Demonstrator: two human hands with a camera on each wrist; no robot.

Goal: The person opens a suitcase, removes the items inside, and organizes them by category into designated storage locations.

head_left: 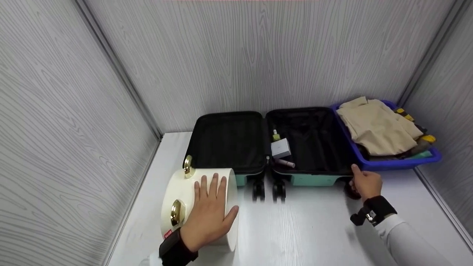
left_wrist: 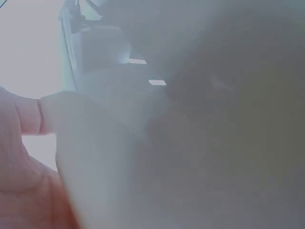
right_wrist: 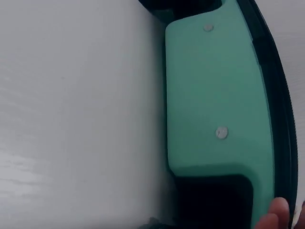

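Observation:
My left hand (head_left: 208,214) lies with straight, spread fingers on a cream drum-shaped container (head_left: 176,192) with gold fittings. The container is on its side, against the front of the left half of an open suitcase (head_left: 229,140). In the left wrist view, its pale surface (left_wrist: 190,157) fills most of the frame, blurred. At the suitcase's front right corner, my right hand (head_left: 367,184) grips the black rim between thumb and fingers. The right wrist view has the mint-green shell (right_wrist: 214,95) and a few fingertips (right_wrist: 280,209) on the rim.
In the suitcase's right half lie a white box (head_left: 280,148), a small green bottle (head_left: 276,136) and a pink tube (head_left: 285,163). A blue basket (head_left: 399,164) with beige cloth (head_left: 378,127) stands at its right. Grey panels (head_left: 251,55) enclose the white table (head_left: 295,229).

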